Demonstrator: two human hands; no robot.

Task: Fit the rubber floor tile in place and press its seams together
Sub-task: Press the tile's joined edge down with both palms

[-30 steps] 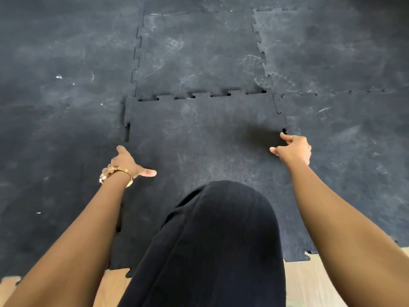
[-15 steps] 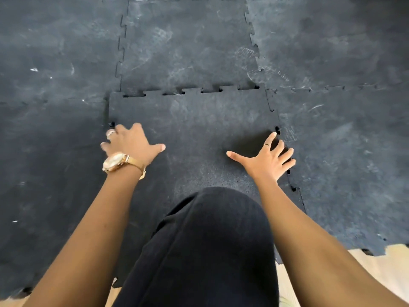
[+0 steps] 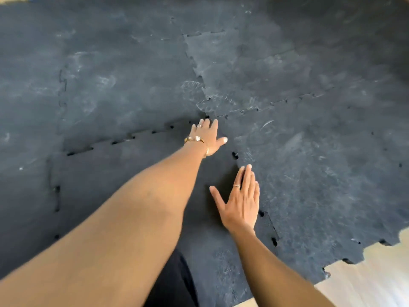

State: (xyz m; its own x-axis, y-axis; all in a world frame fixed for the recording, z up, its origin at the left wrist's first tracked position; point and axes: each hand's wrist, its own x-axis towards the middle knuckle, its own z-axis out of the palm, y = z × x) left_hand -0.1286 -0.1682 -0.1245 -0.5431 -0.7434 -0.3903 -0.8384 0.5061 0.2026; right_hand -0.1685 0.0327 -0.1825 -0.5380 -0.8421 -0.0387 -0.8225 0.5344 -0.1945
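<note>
Left hand [image 3: 209, 138] has crossed from the tile's left edge to its far right corner; right hand [image 3: 242, 200] has stayed on the right seam.

One rubber floor tile [image 3: 124, 173] in work, dark, matt and scuffed, lying flat among joined neighbouring tiles [image 3: 309, 151]. Its far seam [image 3: 124, 141] is a row of square teeth, about six gaps showing open; its left seam [image 3: 57, 196] shows two or three slots. Two hands, both flat and grasping nothing: left arm stretched long, fingers together at the corner, thumb out, gold watch [image 3: 194, 139] on the wrist. Right hand palm down, fingers straight and together along the right seam [image 3: 269, 227], thumb spread wide, one ring [image 3: 236, 186]. Pale wood floor [image 3: 365, 278] at near right, past the jagged tile edge.
</note>
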